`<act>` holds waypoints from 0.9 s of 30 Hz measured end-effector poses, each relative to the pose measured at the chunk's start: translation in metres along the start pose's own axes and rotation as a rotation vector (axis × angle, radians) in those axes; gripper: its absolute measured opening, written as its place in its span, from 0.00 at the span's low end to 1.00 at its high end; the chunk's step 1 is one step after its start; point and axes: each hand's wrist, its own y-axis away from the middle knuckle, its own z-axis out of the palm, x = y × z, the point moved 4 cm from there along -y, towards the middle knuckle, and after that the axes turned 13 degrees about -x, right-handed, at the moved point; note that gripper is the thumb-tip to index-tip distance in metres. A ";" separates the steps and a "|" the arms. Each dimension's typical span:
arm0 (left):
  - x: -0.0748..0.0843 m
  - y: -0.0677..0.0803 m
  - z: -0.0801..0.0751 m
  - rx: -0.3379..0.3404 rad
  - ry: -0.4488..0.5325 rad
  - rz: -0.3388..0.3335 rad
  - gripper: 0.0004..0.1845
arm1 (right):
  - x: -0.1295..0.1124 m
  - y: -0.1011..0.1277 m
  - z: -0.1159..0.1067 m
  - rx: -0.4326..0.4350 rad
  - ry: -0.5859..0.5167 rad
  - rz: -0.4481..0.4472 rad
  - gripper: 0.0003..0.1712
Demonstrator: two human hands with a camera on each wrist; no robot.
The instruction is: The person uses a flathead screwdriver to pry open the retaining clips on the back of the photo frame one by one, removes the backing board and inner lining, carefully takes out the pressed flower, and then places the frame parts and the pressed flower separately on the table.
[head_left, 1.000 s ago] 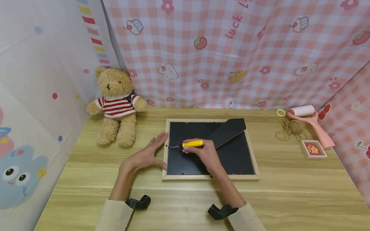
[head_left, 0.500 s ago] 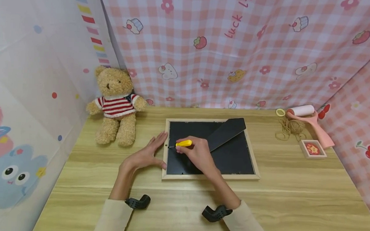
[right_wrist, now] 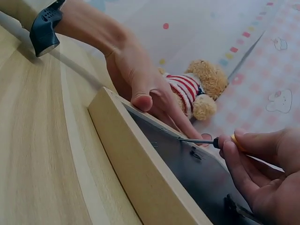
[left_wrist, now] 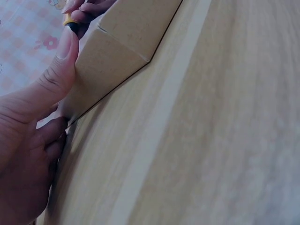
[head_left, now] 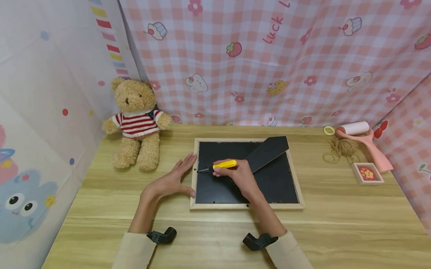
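The picture frame (head_left: 248, 174) lies face down on the counter (head_left: 341, 220). The left hand (head_left: 171, 180) presses flat, fingers straight, against its left edge. The right hand (head_left: 237, 176) grips a yellow screwdriver (head_left: 224, 165), its tip at a small clip. Next it likely needs a careful pry. The clip is too tiny to make out.

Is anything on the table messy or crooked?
A little. The picture frame lies face down, and its black stand flap sticks out slanted past the top right corner. By the lint roller, a brown string lies in a loose tangle. Nothing looks spilled or broken.
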 end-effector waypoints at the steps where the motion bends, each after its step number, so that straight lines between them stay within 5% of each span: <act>1: 0.000 0.000 0.000 0.000 0.002 0.000 0.78 | -0.001 0.000 0.000 0.004 0.020 -0.007 0.16; 9: 0.003 -0.001 0.001 -0.002 -0.004 -0.001 0.78 | -0.020 0.005 0.017 0.045 0.393 -0.131 0.14; 20: -0.004 0.000 0.001 0.013 -0.002 -0.029 0.76 | -0.039 0.001 0.037 0.046 0.539 -0.189 0.12; 27: 0.000 -0.001 0.001 0.006 -0.020 0.014 0.76 | -0.050 -0.006 0.047 -0.002 0.659 -0.220 0.10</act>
